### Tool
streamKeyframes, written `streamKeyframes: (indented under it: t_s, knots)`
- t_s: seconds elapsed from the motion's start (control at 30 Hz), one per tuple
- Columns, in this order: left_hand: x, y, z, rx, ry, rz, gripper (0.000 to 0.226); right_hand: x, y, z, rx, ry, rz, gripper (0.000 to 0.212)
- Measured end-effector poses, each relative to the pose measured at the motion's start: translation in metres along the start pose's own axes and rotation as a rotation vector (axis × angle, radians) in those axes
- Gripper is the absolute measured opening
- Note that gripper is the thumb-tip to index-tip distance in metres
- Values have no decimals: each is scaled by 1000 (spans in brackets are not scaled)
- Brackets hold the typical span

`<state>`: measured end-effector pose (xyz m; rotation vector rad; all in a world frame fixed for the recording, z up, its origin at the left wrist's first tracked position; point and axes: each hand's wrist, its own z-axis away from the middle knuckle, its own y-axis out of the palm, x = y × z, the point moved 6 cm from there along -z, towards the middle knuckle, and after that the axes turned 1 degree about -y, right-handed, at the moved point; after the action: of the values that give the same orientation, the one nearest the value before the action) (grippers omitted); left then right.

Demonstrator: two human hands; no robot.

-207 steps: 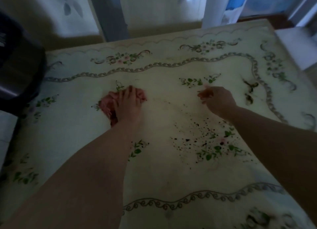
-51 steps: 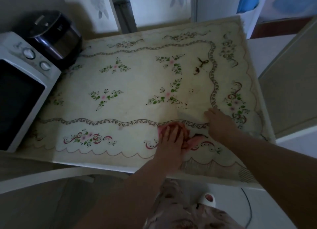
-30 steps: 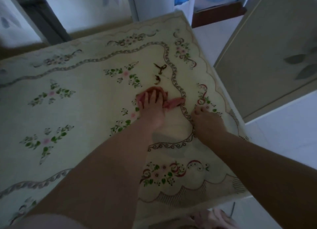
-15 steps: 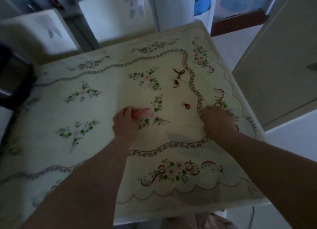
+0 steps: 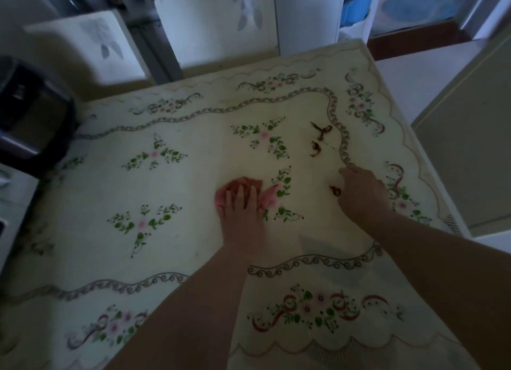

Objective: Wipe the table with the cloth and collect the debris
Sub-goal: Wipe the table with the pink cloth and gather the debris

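Observation:
A table (image 5: pixel 193 231) covered by a cream floral cloth fills the view. My left hand (image 5: pixel 242 212) lies flat on a crumpled pink wiping cloth (image 5: pixel 266 196) near the table's middle. My right hand (image 5: pixel 362 194) rests on the table to its right, fingers curled and pointing away, with one small brown scrap of debris (image 5: pixel 335 190) at its thumb side. Two more brown curled scraps, one (image 5: pixel 320 130) behind the other (image 5: pixel 315 149), lie farther back on the table. Whether my right hand holds anything is hidden.
A dark rice cooker (image 5: pixel 30 115) stands at the table's left edge, with a white appliance (image 5: pixel 11 203) in front of it. White chairs (image 5: pixel 210 21) stand behind the far edge. A pale cabinet (image 5: pixel 464 159) is close on the right.
Over the last second my left hand slid the pink cloth leftward from the right border toward the middle. My right hand moved a little forward, beside a small brown scrap.

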<state>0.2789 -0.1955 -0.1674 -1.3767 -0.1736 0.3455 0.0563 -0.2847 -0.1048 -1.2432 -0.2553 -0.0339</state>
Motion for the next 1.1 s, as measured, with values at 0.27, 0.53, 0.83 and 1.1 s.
streamKeyframes:
  t_s: [0.27,0.53,0.83,1.1]
  knots:
    - [-85,-5,8,130,99,-14,63,-38,-2,-7,105,-59,-141,51]
    - [-73,-2,-7,243,-43,15,62,-32,-18,-25,173,-186,-138,59]
    - [-21,-22,-62,104,-249,89,69,-5,-18,-64,63,-133,-114,57]
    - [28,-43,-150,61,-260,93,59,71,-20,-139,-1,-239,-81,61]
